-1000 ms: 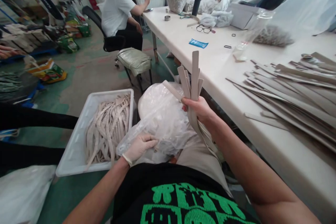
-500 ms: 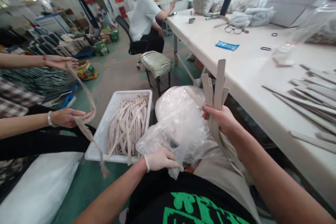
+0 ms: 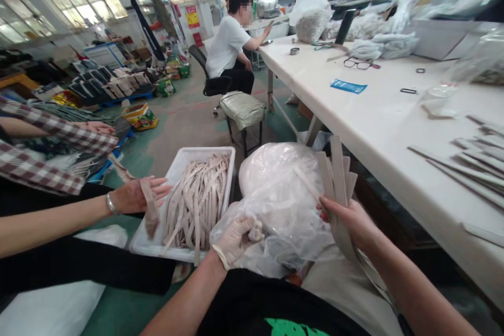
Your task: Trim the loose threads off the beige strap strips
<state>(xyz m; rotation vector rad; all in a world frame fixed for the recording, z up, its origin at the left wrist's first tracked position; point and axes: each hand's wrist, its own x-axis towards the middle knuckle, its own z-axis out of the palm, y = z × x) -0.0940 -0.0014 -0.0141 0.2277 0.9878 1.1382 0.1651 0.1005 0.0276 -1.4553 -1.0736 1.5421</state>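
Note:
My left hand (image 3: 236,241), in a thin pale glove, is closed on the gathered edge of a clear plastic bag (image 3: 271,210). The bag sits in front of my lap, bulging and whitish, and its contents are hard to make out. To the right, my right hand (image 3: 350,223) grips a bundle of flat beige straps (image 3: 337,178). Their upper ends fan out above my fingers, and their long tails hang down along my forearm. A white plastic tub (image 3: 181,155) full of loose beige strips (image 3: 197,194) stands left of the bag.
At the left, a co-worker's hand (image 3: 137,197) holds a beige strip over the tub's edge. The white table (image 3: 378,121) at the right bears straps (image 3: 472,163), glasses (image 3: 358,63) and a blue packet (image 3: 348,86). A seated person (image 3: 228,44) and a padded stool (image 3: 242,110) are beyond.
My left hand has lifted slightly with the bag's edge bunched in it. The co-worker's near hand has moved right, over the tub. My view has tilted up a little.

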